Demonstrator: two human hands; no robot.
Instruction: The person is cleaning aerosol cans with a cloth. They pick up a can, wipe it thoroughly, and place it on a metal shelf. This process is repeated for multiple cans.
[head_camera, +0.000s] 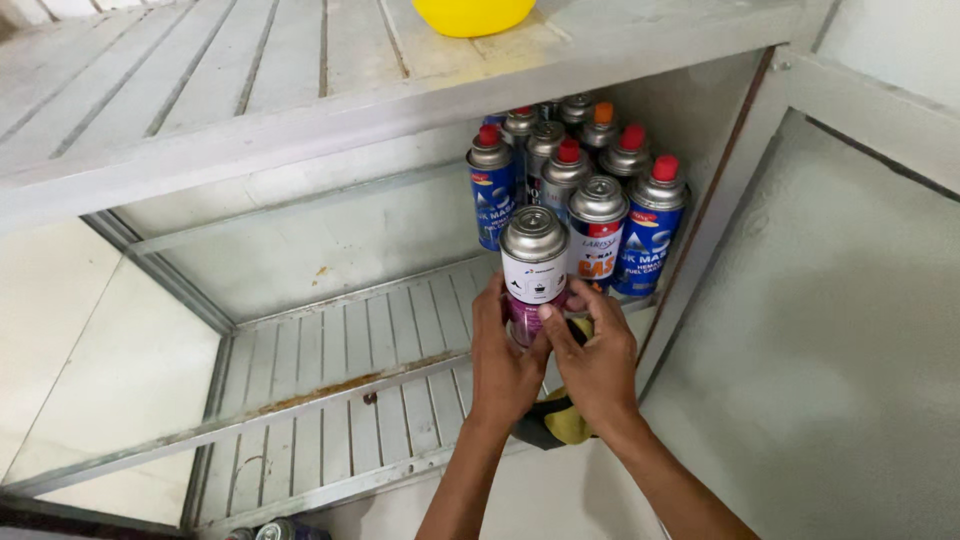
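- Overhead, in the head view, a white slatted cabinet (330, 340) stands with its door (830, 330) swung open to the right; a yellow rounded object (472, 14) sits on the cabinet top, cut off by the upper edge of the frame.
- Left hand (503, 355): reaches in from below, its fingers (490, 300) wrapped around the left side of a white-and-pink gas canister (533, 275), pressed against the can's wall.
- Right hand (598, 362): cups the same canister from the right, thumb laid across the lower pink band, the other fingers (605, 300) curled behind the can. A dark and yellow cloth (555, 422) is tucked under this hand, between the two wrists.
- Held canister: upright, silver domed top with no cap, white label above a pink lower part; it is at the front of the inner shelf (340, 400), just ahead of the stored cans. Whether its base rests on the slats cannot be told, since the hands hide it.
- Stored group: a cluster of blue gas canisters (640, 235) stands packed in the back right corner of the shelf, most with red caps, one with an orange cap (603, 112), some bare-topped.
- Lower edge: tops of further cans (280, 530) show beneath the shelf.
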